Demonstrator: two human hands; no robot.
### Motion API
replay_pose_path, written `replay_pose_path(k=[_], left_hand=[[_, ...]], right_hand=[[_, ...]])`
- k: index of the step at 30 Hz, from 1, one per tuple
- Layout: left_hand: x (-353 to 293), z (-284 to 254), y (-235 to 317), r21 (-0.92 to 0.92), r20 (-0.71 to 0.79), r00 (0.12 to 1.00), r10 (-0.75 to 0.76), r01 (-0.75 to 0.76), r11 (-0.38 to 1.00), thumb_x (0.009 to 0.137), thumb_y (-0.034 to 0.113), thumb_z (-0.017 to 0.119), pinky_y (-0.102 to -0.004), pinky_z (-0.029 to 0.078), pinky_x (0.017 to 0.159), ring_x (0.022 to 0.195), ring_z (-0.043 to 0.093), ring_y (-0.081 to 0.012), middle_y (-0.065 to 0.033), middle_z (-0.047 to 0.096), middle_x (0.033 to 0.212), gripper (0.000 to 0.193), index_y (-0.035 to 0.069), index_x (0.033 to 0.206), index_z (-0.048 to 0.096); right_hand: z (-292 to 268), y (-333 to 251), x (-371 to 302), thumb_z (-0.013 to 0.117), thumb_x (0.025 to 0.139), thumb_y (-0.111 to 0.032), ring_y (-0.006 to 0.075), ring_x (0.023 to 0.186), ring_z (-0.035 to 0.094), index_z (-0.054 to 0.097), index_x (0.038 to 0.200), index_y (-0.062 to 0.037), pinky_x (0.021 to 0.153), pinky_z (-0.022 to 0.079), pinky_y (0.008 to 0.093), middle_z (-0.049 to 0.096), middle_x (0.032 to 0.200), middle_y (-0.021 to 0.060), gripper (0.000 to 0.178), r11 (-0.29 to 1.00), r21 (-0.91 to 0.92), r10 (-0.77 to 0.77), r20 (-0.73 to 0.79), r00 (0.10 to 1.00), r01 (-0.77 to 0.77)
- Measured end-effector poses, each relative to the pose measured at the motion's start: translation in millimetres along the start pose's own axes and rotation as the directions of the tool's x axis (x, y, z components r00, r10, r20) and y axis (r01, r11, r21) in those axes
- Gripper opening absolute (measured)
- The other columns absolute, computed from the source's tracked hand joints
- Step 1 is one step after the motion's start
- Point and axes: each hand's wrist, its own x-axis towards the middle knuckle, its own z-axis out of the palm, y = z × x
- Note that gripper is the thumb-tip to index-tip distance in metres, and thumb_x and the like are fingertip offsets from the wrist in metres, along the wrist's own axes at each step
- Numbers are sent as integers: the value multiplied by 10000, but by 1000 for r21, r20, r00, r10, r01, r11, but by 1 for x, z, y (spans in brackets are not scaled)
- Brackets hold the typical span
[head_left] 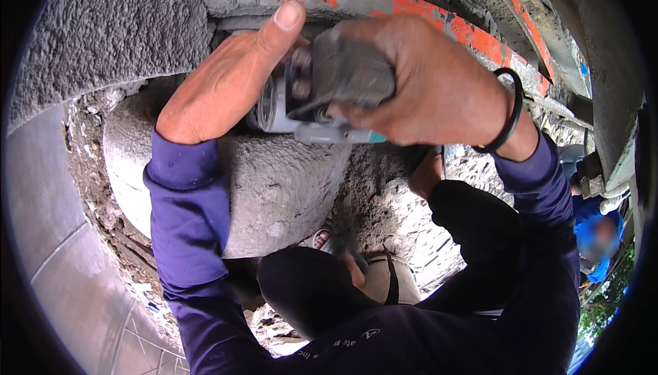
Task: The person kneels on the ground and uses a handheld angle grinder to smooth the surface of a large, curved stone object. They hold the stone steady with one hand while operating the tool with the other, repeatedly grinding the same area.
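A dark grey power tool (353, 77) with a lighter grey front and a teal part underneath is held up between my hands. My right hand (442, 83), with a black band at the wrist, is wrapped around its dark body from the right. On the other side, my left hand (226, 90) has its thumb raised, and its fingers curl behind the tool's front end, partly hidden. The tool and my right hand look slightly blurred. Its exact kind and working end cannot be made out. Just below it bulges a rounded, cement-crusted form (274, 197).
A rough, cement-coated curved wall (113, 29) fills the upper left. Metal framing with flaking orange paint (473, 35) arches behind my hands. Smooth grey paving (51, 190) lies at left. A pale round container (404, 282) is between my legs. Another person in blue (603, 227) is at far right.
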Motion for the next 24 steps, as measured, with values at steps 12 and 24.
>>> replay_pose_path(k=[12,24], left_hand=[[3,5,3,199,-17,995,99,-94,975,1071,706,126,-427,403,1148,1241,639,-340,-223,718,1217,977,-70,1238,696],[6,16,7,196,-238,961,137,-91,976,1068,709,100,-421,379,1160,1191,649,-297,-183,730,1178,986,-53,1194,713]], right_hand=[[11,38,-58,788,765,-61,163,763,700,693,1043,-2,738,561,326,722,840,115,300,968,134,227,-100,969,-213],[6,118,-87,911,806,-135,92,824,712,766,1049,-26,789,571,272,781,904,43,303,853,431,300,54,952,-294]])
